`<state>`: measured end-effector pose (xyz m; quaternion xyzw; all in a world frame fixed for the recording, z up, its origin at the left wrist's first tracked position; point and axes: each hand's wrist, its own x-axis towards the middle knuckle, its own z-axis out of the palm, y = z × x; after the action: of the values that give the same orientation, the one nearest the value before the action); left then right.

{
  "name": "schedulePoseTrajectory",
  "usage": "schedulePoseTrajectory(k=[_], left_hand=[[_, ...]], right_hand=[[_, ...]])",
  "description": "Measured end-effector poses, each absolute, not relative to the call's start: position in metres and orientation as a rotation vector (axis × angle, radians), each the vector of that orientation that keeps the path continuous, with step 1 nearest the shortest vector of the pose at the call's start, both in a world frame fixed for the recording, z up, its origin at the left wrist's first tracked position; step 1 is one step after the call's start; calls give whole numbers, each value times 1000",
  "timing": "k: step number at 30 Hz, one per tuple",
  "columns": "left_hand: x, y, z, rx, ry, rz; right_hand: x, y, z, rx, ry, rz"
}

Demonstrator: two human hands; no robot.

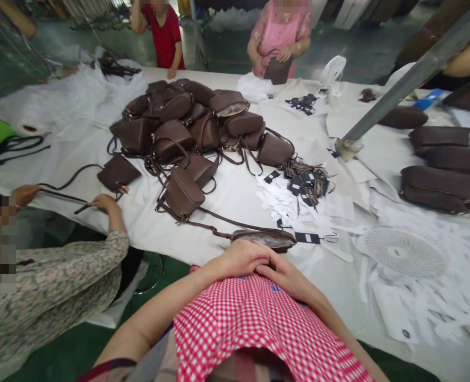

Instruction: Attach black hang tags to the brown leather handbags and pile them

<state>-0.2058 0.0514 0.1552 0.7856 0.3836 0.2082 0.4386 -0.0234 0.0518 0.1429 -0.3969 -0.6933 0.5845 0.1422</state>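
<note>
My left hand [245, 259] and my right hand [285, 270] meet in front of my red-and-white checked apron [254, 313], at the table edge. Their fingers are curled together and overlap, so anything between them is hidden. Just beyond lies a brown handbag [284, 241] with a pale lining showing at its opening; my hands cover its near side. Its strap [238, 220] stretches left toward another brown handbag [185, 193]. A black hang tag [307, 238] rests right of the lined bag.
Brown handbags [174, 140] are heaped mid-table. Black tags [308, 183] lie over white strips [276, 199]. To the right are a white fan [402, 252], a slanting metal pole [402, 85] and more bags [437, 188]. A co-worker's hand [105, 201] holds a strap at left; others stand across.
</note>
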Motion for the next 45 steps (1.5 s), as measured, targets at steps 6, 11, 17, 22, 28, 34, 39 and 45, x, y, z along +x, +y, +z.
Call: schedulePoseTrajectory(k=[6,11,17,22,28,34,39,45], left_hand=[[-255,43,113,1727,1407,691],[-281,47,67,1820,1613,238],[-329,55,46,2003,1661,-40],[-374,62,46,2102,1600,-59],[-367,114,75,2246,1852,127],[-466,174,119,2050,2125,154],[-521,177,137,1679,2252,451],[-390,104,73,1784,1543,229]], right_hand=[[-17,65,126,-1267,-2266,1222],[-11,63,93,-1365,-2538,879],[-15,39,78,-1664,-2764,581],[-16,34,73,-1762,-2787,327],[-20,38,62,-1773,-2795,143],[-20,37,56,-1773,-2721,86],[-17,39,54,-1795,-2623,104],[-18,46,59,-1869,-2627,48]])
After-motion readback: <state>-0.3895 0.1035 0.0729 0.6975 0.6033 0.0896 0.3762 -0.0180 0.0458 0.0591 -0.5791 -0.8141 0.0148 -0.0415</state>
